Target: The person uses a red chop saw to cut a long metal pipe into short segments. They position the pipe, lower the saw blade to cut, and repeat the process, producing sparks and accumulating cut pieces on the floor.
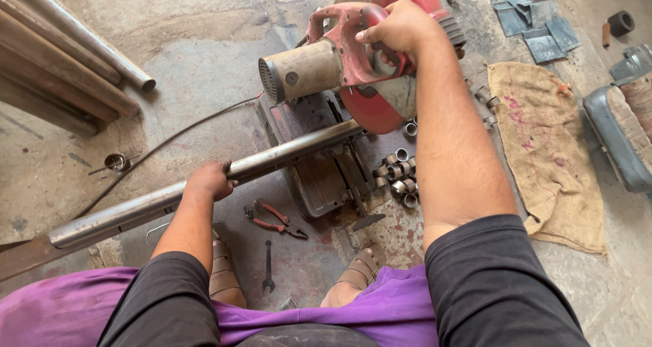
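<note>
Nearest, below both grips: purple cloth [326,313] over the lap, black sleeves [489,279], two sandalled feet [360,269] on the concrete floor [204,68].

Just nearer than the left grip, on the floor: red-handled pliers [274,219] and a dark spanner [269,269].

Left hand [207,179]: fingers wrapped over the long steel pipe [204,184], grip closed around it. Pipe running from far left of this grip, under it, then rightward and away into the vise of the chop saw [353,68]; cut end below the blade guard.

Right of the left grip, beside the saw base [316,177]: cluster of short cut pipe rings [399,174] lying on the floor, a few more farther off near the blade.

Right hand [401,28]: grip clamped on the red saw handle [339,31], forearm stretched forward. Directly left of this grip, the cylindrical grey motor housing [302,68]; just below it, the red blade guard [370,106], close above the pipe; contact between blade and pipe not discernible.

Right of the right grip: burlap sack [543,150] spread flat; beyond it, grey metal offcuts [536,21].

Far left of the left grip: stacked long tubes [68,62] and a black cable [170,143] trailing toward the saw.
</note>
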